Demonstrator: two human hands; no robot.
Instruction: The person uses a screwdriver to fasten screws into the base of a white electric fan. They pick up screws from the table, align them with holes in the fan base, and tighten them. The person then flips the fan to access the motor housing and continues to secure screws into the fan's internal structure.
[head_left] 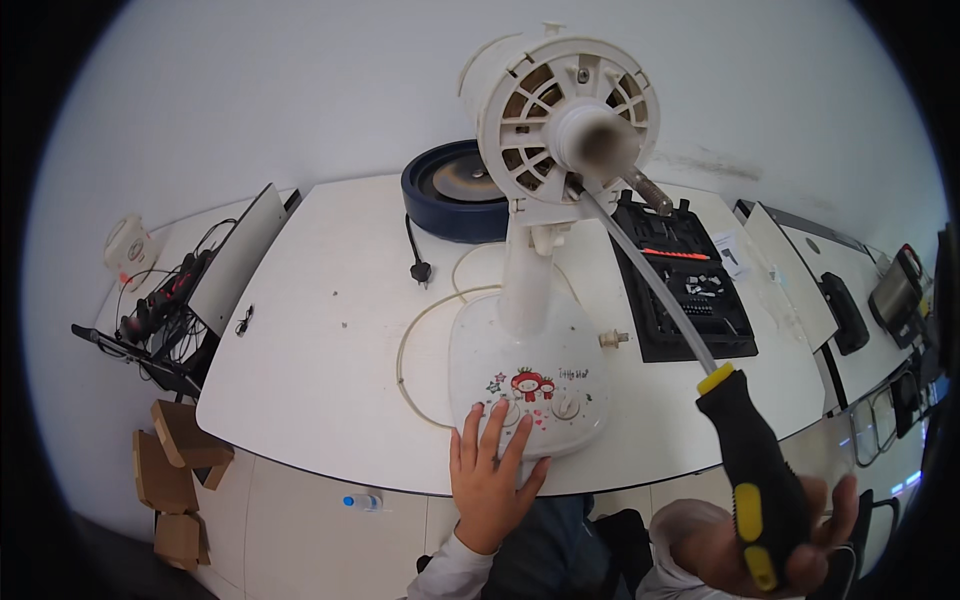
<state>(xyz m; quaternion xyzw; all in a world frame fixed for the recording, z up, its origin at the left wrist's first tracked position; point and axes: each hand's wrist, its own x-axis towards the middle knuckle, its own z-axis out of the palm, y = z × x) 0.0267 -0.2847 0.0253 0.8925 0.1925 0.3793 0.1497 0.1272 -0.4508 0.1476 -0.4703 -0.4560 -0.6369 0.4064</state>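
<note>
A white electric fan without blades or grille stands at the table's front. Its round motor housing [507,100] has slots and a screw near the top. From its hub, partly blurred, a metal shaft [648,190] sticks out. My left hand [490,490] lies with spread fingers on the front edge of the fan's base [480,350], by a knob. In my right hand [705,545] is a large screwdriver [745,430] with a black and yellow handle. Its long blade reaches up to the housing's lower slots; the tip is hidden there.
Behind the fan sits a round dark blue object [425,205]. A black plug [421,271] lies near it, and a pale cord loops around the base. An open black tool case [690,345] is at the right. Cardboard boxes [163,480] and a bottle [362,502] are on the floor.
</note>
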